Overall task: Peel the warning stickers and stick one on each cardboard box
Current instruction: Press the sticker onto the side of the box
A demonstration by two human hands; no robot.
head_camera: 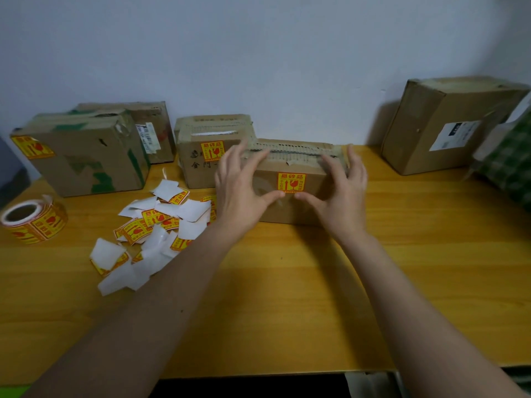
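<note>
A low cardboard box lies in the middle of the wooden table with a yellow and red warning sticker on its front face. My left hand and my right hand rest on the box's two ends, fingers spread over its top, both thumbs touching the front face just under the sticker. Behind it to the left a second box carries a sticker. The large box at far left has a sticker on its corner. The big box at right shows only a white shipping label.
A roll of warning stickers stands at the left edge. Several loose stickers and white backing papers lie scattered left of my left arm. Another box sits behind by the wall. A green checked bundle is at far right.
</note>
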